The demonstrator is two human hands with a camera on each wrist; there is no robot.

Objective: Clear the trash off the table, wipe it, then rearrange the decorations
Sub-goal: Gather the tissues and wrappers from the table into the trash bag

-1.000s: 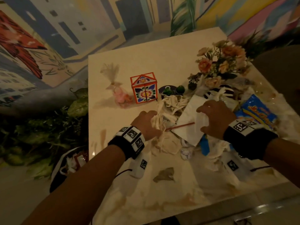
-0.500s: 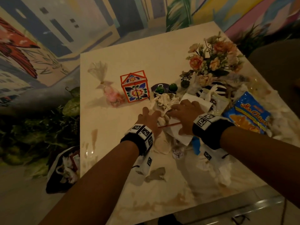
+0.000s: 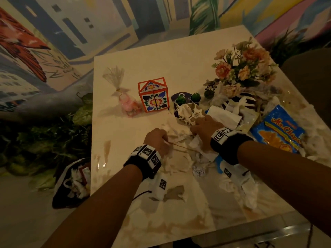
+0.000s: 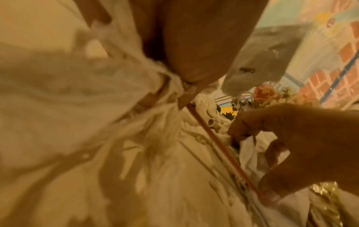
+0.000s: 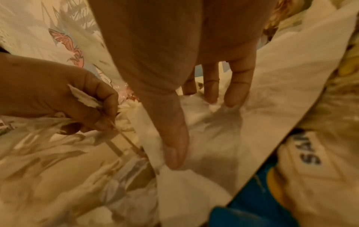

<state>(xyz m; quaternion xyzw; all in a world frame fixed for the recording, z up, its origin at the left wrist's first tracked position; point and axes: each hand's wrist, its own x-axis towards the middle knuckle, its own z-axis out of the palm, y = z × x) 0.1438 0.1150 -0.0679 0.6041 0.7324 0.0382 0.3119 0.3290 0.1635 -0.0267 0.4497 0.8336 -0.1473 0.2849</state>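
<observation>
My left hand (image 3: 157, 140) is curled round torn tissue (image 5: 85, 99) and pinches one end of a thin wooden stick (image 3: 180, 146) — the stick runs across to my right hand (image 3: 206, 130), whose thumb and fingers gather the white napkin (image 5: 223, 138) under it. Beyond my right hand I see a crumpled patterned paper (image 3: 189, 112); to its right, a blue chip bag (image 3: 283, 133). Beyond my left hand stands the orange flowered box (image 3: 154, 95) on the table (image 3: 143, 56).
</observation>
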